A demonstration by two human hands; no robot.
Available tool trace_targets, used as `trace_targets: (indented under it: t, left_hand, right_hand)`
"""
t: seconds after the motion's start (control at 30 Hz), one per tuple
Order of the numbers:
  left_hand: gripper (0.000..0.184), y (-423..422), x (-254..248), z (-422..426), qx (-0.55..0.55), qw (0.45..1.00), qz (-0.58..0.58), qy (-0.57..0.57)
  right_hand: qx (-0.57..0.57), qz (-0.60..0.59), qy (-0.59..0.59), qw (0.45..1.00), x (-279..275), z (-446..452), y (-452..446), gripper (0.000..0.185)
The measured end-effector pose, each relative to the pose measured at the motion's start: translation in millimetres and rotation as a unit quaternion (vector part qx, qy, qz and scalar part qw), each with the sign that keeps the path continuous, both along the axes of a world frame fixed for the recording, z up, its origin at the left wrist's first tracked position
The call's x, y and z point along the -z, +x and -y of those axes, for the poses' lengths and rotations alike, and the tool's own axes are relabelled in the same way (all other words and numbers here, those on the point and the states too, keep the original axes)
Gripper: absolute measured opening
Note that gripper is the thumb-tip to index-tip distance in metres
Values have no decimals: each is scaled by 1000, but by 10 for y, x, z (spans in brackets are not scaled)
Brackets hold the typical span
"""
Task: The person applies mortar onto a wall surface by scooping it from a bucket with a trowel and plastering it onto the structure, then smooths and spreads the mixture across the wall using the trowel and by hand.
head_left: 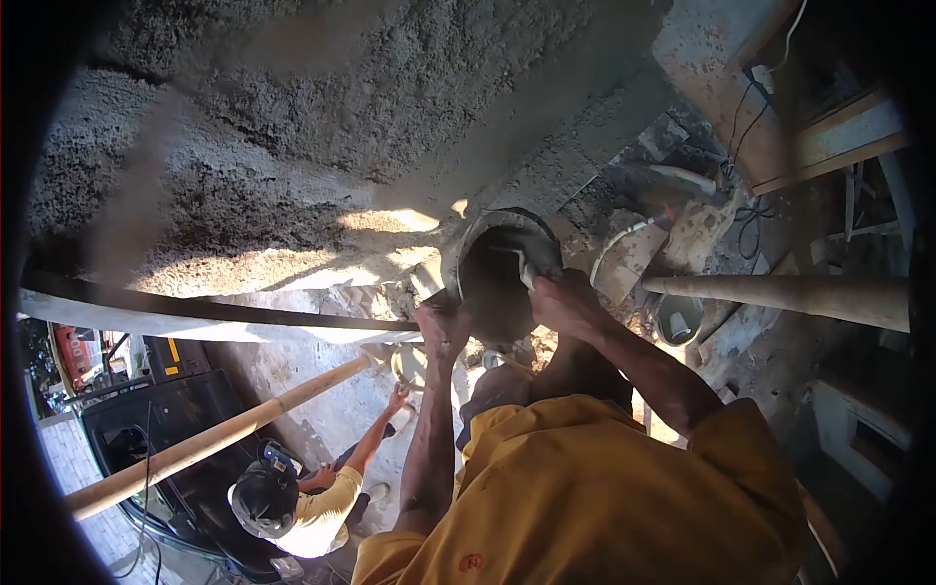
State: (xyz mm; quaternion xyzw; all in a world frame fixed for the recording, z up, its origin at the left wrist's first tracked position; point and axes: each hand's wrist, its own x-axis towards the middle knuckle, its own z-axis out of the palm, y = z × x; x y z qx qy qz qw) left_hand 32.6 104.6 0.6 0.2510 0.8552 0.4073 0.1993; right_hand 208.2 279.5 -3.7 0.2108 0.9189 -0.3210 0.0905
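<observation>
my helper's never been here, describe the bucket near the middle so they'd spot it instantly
Start at the rough grey surface filling the top of the view. At its lower edge, near the middle, is the bucket, round, dark inside, with a grey rim. Unlike the smaller-looking pail to its right, it is between the person's left hand and right hand.

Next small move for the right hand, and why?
Probably lift the pale tool clear of the bucket while the left hand steadies it. The right hand has the tool at the bucket's mouth, the left is closed at its edge, and the rough grey surface lies just beyond. The bucket's contents are too dark to judge.
</observation>
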Motion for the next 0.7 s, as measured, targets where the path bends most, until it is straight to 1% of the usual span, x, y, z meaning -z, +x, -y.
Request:
trace_targets:
  t: [0.03,0.07,0.1,0.13,0.17,0.23,0.27,0.33,0.37,0.4,0.43,0.5,0.53,0.57,0.6,0.63,0.67,0.7]
  left_hand:
    - [33,6,-4,-27,28,999,-15,25]
    - [33,25,67,-47,17,999,-33,15]
    - [33,33,160,-34,11,999,-52,0]
    - [33,-6,214,-72,8,997,-75,-7]
    - [33,-16,168,-117,2,999,-52,-3]
    - [32,77,51,-68,-4,1000,7,-7]
    - [32,120,40,-81,-25,999,21,-20]
    - [25,188,87,-117,-35,999,-23,-8]
    - [26,186,82,-131,-38,998,-47,-4]
    - [32,138,66,-148,-36,998,-50,-12]
    - [41,156,-91,-136,-35,998,-45,-25]
    - [57,238,-199,-108,-43,998,-33,-16]
    - [64,273,-217,-90,-48,998,-29,5]
    - [72,252,-244,-106,-47,998,-29,29]
    - [68,277,-290,-81,-29,998,-45,26]
    - [67,301,-362,-76,-45,998,-8,31]
    - [67,331,-451,-57,-62,997,30,33]
    - [66,348,-499,-31,-81,994,67,36]
  right_hand:
    - [8,-33,57,998,110,-57,-7,29]
    - [-18,10,22,1000,210,-46,-62,28]
    - [-43,8,11,999,248,10,9,29]
    - [-66,2,8,998,174,-53,59,30]
    - [-94,-1,9,996,69,-156,80,31]
    - [-22,27,6,999,-185,-338,37,35]
    - [13,39,7,999,-247,-421,-4,37]
    - [-8,99,-33,995,-92,-466,-37,41]
    - [-17,127,-54,990,-32,-500,-45,43]
    - [-42,100,-157,982,-9,-622,-34,39]
    - [-16,48,-177,983,-37,-690,0,38]
    - [34,-53,-213,975,-113,-847,16,36]
    - [30,16,-222,974,-189,-927,-38,33]
    - [69,61,-316,944,-175,-948,-43,31]
    - [108,108,-405,902,-140,-962,-29,29]
    - [144,155,-488,847,-101,-958,-20,28]
    - [176,169,-526,815,-54,-877,22,26]
    - [159,164,-604,763,35,-792,60,27]
